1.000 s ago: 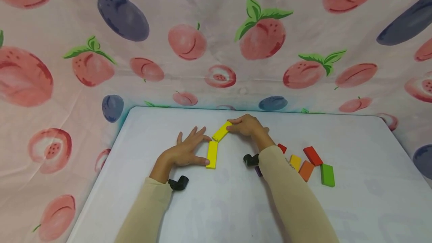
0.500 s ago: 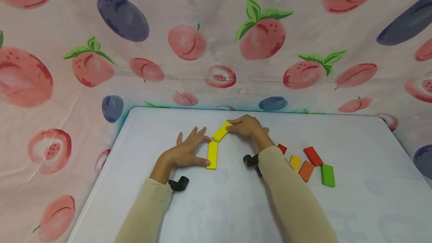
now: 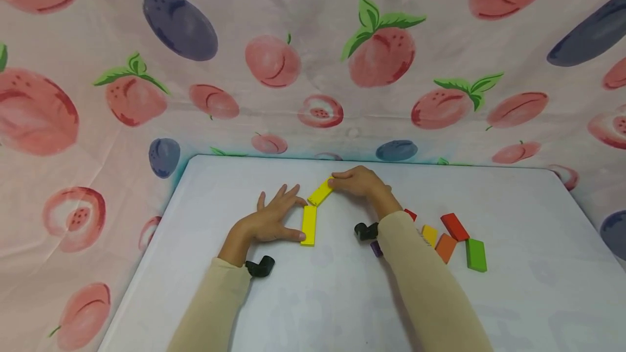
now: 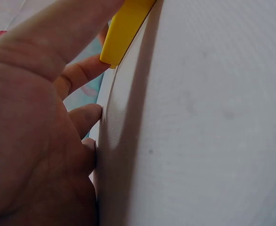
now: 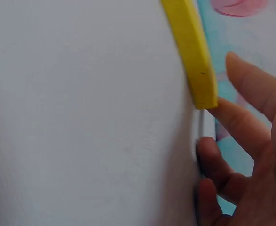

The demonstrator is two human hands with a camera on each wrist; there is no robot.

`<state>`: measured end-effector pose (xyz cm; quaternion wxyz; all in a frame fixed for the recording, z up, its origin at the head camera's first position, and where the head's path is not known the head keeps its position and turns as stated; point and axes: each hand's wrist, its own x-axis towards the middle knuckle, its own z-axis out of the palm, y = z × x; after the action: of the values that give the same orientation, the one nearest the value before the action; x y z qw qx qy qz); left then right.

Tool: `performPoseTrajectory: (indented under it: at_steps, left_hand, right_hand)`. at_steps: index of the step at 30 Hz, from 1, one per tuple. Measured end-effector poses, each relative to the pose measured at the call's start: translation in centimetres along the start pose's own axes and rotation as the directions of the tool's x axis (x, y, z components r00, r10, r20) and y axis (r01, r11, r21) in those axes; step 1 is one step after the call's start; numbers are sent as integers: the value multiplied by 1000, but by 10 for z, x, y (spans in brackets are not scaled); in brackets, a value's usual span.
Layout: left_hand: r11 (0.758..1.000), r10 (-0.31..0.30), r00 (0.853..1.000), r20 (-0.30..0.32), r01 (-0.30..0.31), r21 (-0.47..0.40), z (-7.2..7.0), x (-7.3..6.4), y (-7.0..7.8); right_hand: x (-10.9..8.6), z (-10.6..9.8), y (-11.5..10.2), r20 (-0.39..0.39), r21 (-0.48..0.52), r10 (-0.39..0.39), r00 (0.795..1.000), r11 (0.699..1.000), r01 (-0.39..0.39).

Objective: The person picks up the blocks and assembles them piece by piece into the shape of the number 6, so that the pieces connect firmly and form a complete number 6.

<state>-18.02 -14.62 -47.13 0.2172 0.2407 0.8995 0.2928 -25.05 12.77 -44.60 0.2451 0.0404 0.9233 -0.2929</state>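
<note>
Two yellow rectangular blocks lie end to end at an angle, their near corners touching or almost touching. My left hand (image 3: 269, 221) spans the lower yellow block (image 3: 308, 227), pinching it lengthwise with thumb and index finger; its other fingers spread outward. In the left wrist view the index fingertip meets the end of that block (image 4: 123, 35), and the thumb tip is out of frame. My right hand (image 3: 361, 182) is at the far end of the slanted yellow block (image 3: 320, 193). In the right wrist view an index fingertip touches this block's end (image 5: 196, 61), while the thumb stands slightly apart.
Right of the right forearm lie several blocks: red (image 3: 455, 226), green (image 3: 476, 255), orange (image 3: 445, 247) and yellow-orange (image 3: 429, 234). The sleeve partly covers another red block (image 3: 411, 214) and a purple one (image 3: 376, 249). A fruit-patterned cloth (image 3: 313, 69) rises behind the white table (image 3: 332, 297).
The right forearm has shifted very slightly to the right, showing a little more of the purple block. Both hands and the two yellow blocks are otherwise nearly still.
</note>
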Motion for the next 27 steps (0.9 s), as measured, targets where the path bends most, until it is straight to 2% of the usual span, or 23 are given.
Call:
performPoseTrajectory:
  at_steps: [6,11,15,19,27]
  left_hand:
    - [1000,4,1000,0,-4,2,1,1,-2]
    - [1000,13,1000,-4,-13,2,2,1,-2]
    - [1000,22,1000,-5,-22,-2,2,1,-1]
    - [1000,16,1000,-5,-16,0,1,0,-1]
    - [1000,21,1000,-10,-21,5,0,-2,-1]
  right_hand:
    - [-5,-6,12,17,93,-97,995,991,95]
    - [-16,-16,30,-27,159,-182,983,970,184]
    - [-32,-31,42,-59,120,-226,972,965,231]
    - [-51,-43,50,-56,64,-249,967,965,253]
    - [-82,-50,72,-57,8,-258,965,966,258]
